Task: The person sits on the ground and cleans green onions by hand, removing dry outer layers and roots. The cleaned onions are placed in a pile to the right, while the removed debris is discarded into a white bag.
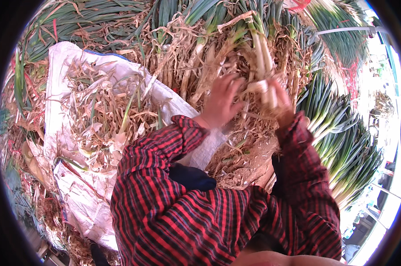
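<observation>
My right hand (280,99) is closed around the lower white stalks of a few large green onions (262,55), whose green tops point away from me. Motion blurs the hand and the stalk ends. To its left, my left hand (222,99) is held with its fingers apart and nothing visible in it. Loose brown roots and dry skins hang just between the two hands. Beyond them stands a heap of untrimmed green onions (197,63) wrapped in withered leaves.
At left a white woven sack (59,86) lies spread under dry peelings (100,103). Cleaned green onions (340,143) are stacked at right. More green onion leaves (97,26) lie along the back. Bare soil (250,163) with scraps shows before my knees.
</observation>
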{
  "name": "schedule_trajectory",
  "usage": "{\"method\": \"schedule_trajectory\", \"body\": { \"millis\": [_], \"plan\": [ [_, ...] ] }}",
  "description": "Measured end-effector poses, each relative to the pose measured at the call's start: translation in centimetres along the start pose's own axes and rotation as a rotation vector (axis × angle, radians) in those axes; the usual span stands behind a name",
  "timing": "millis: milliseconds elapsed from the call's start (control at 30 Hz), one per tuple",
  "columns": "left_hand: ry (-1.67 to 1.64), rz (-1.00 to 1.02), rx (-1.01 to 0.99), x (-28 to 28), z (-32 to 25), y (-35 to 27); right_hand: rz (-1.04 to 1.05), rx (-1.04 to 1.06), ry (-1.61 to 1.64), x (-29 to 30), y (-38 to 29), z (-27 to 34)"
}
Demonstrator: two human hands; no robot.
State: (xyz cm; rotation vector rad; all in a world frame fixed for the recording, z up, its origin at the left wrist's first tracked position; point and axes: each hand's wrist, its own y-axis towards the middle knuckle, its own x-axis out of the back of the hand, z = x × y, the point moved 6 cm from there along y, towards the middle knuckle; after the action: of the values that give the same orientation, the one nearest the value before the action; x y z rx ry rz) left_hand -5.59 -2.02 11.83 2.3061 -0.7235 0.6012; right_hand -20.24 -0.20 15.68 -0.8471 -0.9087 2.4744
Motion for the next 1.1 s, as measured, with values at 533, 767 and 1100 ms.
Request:
{"method": "schedule_trajectory", "body": {
  "millis": [533,767,1100],
  "plan": [
    [0.120,0.469,0.345,2.9,3.4,-0.2,0.197,0.283,-0.234,-2.2,-17.9,8.6],
    [-0.569,0.806,0.709,4.3,-7.3,1.7,0.185,0.207,-0.411,2.0,-25.6,8.3],
    [-1.708,0.176,0.847,-14.6,-16.6,-11.9,-0.047,0.069,-1.507,19.9,-42.2,-11.8]
  ]
}}
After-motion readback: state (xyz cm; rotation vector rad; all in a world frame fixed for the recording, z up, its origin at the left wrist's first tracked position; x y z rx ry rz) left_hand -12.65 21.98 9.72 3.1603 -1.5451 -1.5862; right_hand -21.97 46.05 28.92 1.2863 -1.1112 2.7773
